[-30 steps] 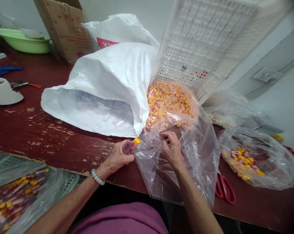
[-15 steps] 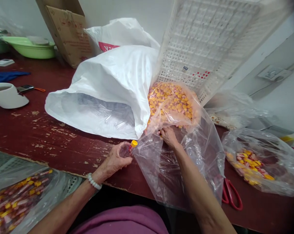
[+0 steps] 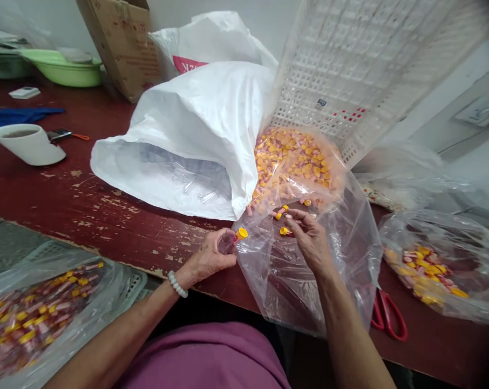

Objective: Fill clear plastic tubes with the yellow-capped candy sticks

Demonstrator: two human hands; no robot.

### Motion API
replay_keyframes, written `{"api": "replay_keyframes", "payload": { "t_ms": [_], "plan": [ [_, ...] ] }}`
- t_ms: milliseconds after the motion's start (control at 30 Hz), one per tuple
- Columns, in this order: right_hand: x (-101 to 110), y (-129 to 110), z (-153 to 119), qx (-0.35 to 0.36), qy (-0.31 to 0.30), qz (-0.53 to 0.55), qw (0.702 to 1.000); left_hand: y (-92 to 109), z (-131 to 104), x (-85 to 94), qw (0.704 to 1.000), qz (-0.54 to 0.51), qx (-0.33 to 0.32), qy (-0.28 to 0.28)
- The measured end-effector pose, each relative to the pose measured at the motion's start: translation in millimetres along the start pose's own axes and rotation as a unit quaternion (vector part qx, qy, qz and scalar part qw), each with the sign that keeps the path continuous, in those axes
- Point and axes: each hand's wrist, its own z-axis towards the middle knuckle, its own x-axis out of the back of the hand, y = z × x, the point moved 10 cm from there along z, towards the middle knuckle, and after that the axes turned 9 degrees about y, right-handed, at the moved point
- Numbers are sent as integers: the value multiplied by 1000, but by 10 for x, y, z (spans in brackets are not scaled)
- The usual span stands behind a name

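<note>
My left hand [image 3: 214, 251] is closed around a small clear tube with a yellow cap [image 3: 242, 233], the cap pointing right. My right hand [image 3: 311, 240] is over the clear plastic bag [image 3: 264, 281], fingers stretched out and slightly bent. By its fingertips lie a few loose yellow-capped pieces [image 3: 284, 231] with pink and red bodies. Behind them the same bag bulges with many more yellow-and-pink pieces [image 3: 293, 159]. To the left, a white sack [image 3: 204, 108] lies with its mouth facing me, and clear plastic tubes [image 3: 204, 189] show inside.
A white plastic crate [image 3: 350, 70] leans behind the bag. Red-handled scissors [image 3: 392, 319] lie at right beside another bag of yellow-capped pieces [image 3: 426, 270]. A filled bag [image 3: 34, 319] sits lower left, below the table edge. A white cup [image 3: 28, 143] and green basin [image 3: 66, 70] stand at left.
My right hand has drawn back from the pile toward me, and loose yellow-capped pieces now show at its fingertips. My left hand still holds the tube. The view has shifted slightly.
</note>
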Motion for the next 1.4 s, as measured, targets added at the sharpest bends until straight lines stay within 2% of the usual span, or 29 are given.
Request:
{"api": "replay_keyframes", "payload": {
  "t_ms": [100,167,267,367,433,500,600,667,800,867,967,1067,1133,1200,1233,1300,1400],
  "plan": [
    [-315,-683,-358,141,-95,-13,985,32,-24,-58,1000,5,-21,-22],
    [-519,-985,-577,236,-150,-68,958,94,-38,-70,999,23,-37,-23],
    [-710,-1119,-746,305,-199,-144,920,161,-47,-80,998,38,-47,-22],
    [-762,-1158,-801,334,-231,-159,900,134,-45,-95,999,25,-34,-24],
    [-730,-1203,-798,340,-241,-138,899,103,-45,-106,999,12,-29,-24],
    [-620,-1234,-716,323,-206,-109,917,67,-48,-125,999,-7,-19,-28],
    [-357,-1156,-554,274,-61,-106,954,2,-54,-139,999,-24,7,-29],
    [-345,-1061,-599,269,-14,-134,954,-24,-56,-131,999,-24,16,-23],
    [-693,-909,-881,304,-86,-168,934,-55,-61,-106,999,-24,21,2],
    [-729,-859,-890,299,-94,-169,935,-84,-63,-105,999,-22,35,14],
    [-499,-728,-639,267,-38,-183,945,-174,-64,-97,995,-23,93,23],
    [-223,-333,-269,210,3,-303,930,-225,-71,-104,986,-81,143,4],
    [-204,30,-103,178,-48,-382,905,-227,-86,-128,977,-138,164,-23],
    [-230,302,-27,158,-99,-402,896,-254,-117,-154,964,-178,193,-44],
    [-225,353,-7,151,-102,-388,904,-271,-133,-168,959,-190,206,-50],
    [-145,289,19,126,-51,-316,939,-273,-152,-208,954,-202,213,-62],
    [-65,1,-53,53,38,-100,993,-206,-147,-263,968,-168,174,-70]
  ]
}}
